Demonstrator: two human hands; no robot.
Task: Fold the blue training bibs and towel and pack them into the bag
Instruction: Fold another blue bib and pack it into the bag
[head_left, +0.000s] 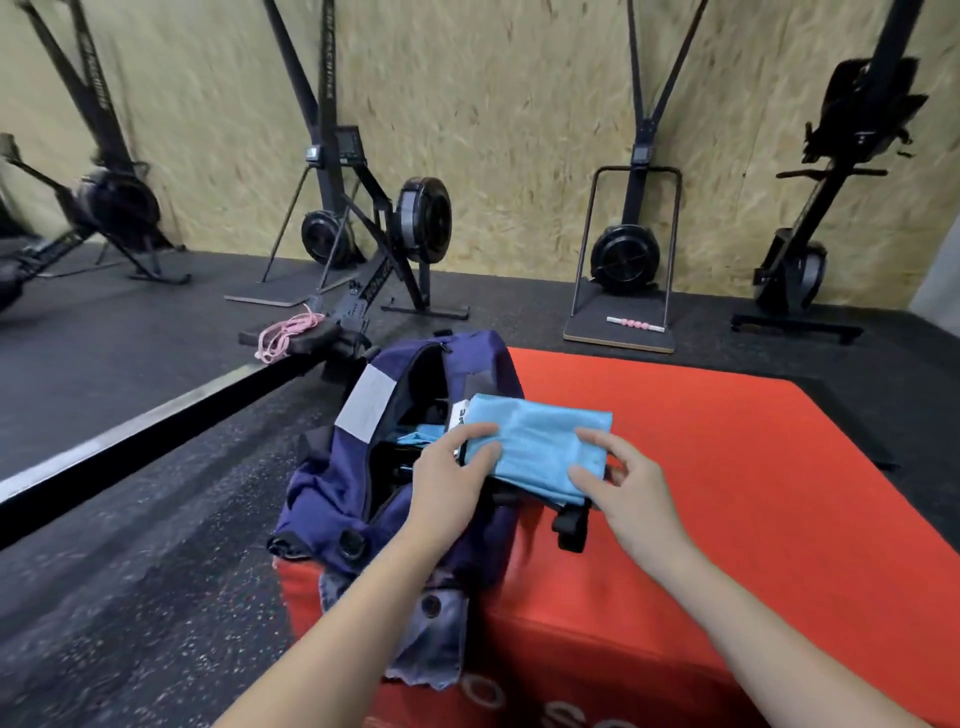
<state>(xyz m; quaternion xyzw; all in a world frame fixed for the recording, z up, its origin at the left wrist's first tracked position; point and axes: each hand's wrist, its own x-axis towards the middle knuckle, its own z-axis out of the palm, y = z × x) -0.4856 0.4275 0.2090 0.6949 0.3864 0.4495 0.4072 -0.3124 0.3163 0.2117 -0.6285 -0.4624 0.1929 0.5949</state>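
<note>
Left hand (452, 480) and right hand (631, 486) both grasp folded blue cloth (540, 447) over open bag (405, 457) on red box (727, 467). Blue fabric (423, 434) already inside. Bib or towel: cannot tell. Insertion pending.

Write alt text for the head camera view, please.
Two hands, left and right, hold a folded blue cloth over an open navy bag on a red box. Rowing machines stand along the wall behind.
</note>
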